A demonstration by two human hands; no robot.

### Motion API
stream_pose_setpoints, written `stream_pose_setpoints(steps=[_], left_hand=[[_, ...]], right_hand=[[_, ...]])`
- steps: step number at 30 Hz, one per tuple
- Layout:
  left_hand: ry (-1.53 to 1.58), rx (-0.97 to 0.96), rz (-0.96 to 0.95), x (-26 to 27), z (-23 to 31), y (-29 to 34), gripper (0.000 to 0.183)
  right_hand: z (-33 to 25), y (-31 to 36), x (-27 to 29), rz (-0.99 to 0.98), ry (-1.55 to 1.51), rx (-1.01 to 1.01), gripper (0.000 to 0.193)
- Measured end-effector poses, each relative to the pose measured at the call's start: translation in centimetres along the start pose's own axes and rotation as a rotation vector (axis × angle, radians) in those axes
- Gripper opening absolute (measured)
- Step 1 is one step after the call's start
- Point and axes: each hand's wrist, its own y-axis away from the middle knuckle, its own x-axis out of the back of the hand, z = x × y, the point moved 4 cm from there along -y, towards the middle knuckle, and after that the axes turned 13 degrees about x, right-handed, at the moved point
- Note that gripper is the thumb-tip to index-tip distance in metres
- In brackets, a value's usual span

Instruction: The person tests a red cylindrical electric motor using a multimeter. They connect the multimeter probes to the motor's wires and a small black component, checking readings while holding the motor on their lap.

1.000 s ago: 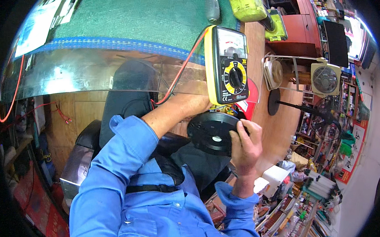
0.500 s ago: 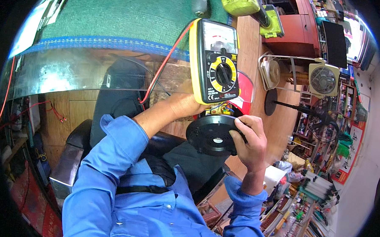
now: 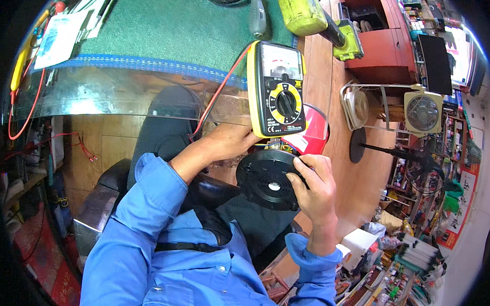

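Note:
A yellow-and-black analog multimeter [image 3: 279, 91] stands at the table's edge, a red lead running along its left side. My left hand [image 3: 230, 142] reaches in at its lower left corner. Its fingers go behind the meter, so what they touch is hidden. Between thumb and fingers, my right hand [image 3: 313, 183] grips the right rim of a black round plastic base [image 3: 268, 178], its slotted face turned up. Just beyond the base sits a red rounded housing [image 3: 311, 134], with some thin coloured wires showing between the two. The meter partly covers this housing.
A green mat [image 3: 168, 29] with a blue border lies on the glass-edged table. On it are a grey-handled screwdriver [image 3: 257, 17] and a yellow test probe [image 3: 20, 61]. A yellow-green power tool [image 3: 303, 13] lies at the far right. Fans [image 3: 423, 111] and cluttered shelves fill the right side.
The view has shifted, so more of the mat shows and the meter appears slightly lower. The black base appears turned a little more face-up. My right hand keeps its grip on the rim.

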Motion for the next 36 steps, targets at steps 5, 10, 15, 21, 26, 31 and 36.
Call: stream_pose_setpoints(steps=[5, 10, 15, 21, 26, 31, 36], left_hand=[[-0.044, 0.216, -0.275, 0.3, 0.2, 0.5, 0.046], [0.165, 0.098, -0.242, 0.8, 2.3, 0.8, 0.046], [0.197, 0.102, -0.142, -0.8, 1.3, 0.9, 0.042], [0.263, 0.034, 0.157, -2.7, 3.2, 2.4, 0.033], [0.22, -0.108, 0.388, -4.0, 2.6, 2.7, 0.022], [0.277, -0.045, 0.213, -3.8, 2.8, 2.5, 0.022], [0.228, -0.041, 0.133, -3.7, 2.5, 1.8, 0.024]], right_hand=[[-0.2, -0.5, 0.4, 0.007, 0.021, -0.009, 0.045], [0.3, 0.1, 0.5, -0.003, 0.009, -0.035, 0.047], [1.2, 0.3, 0.6, -0.052, -0.023, -0.118, 0.054], [1.6, 0.4, 0.4, -0.14, -0.118, -0.171, 0.058], [3.4, 0.9, -0.1, -0.082, -0.321, -0.235, 0.044], [5.9, 0.5, -0.5, -0.112, 0.067, -0.212, 0.047], [7.9, -1.2, -0.6, -0.426, 0.03, -0.174, 0.078]])
